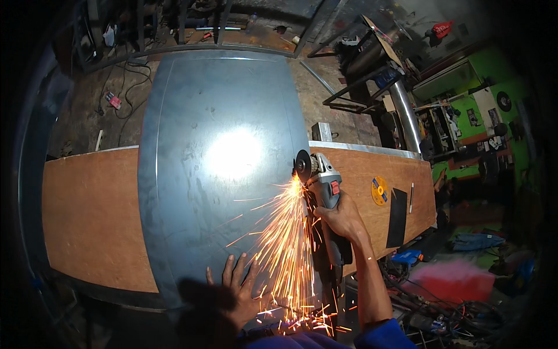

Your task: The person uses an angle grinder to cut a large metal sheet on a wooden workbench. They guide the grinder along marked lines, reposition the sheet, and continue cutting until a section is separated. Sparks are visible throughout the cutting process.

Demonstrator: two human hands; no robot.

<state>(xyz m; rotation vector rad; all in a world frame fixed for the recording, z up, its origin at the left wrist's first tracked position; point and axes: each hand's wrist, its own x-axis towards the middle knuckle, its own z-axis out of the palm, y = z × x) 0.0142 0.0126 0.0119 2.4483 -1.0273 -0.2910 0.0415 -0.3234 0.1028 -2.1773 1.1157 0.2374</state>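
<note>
Head view: the right hand (342, 218) grips an angle grinder (327, 187), its black disc (303, 165) spitting sparks (290, 232) at the right edge of the metal sheet (215, 110); the left hand (240, 291), spread and grasping nothing, rests on the sheet's near end. A yellow disc (382, 197) lies right of the sheet.

A worker wears bright blue clothing (314, 341), its fabric visible along the lower edge of the view. The right sleeve (383, 336), of matching blue, looks plain and slightly creased, its edge sitting well back from the wrist. Beyond it, the right forearm (372, 285) is slim and bare, tapering to an ungloved right hand (344, 218). The left hand (246, 296) is also bare, with long, slender fingers. Around the left wrist, deep shadow hides the detail, and the cuff there cannot be made out.
</note>
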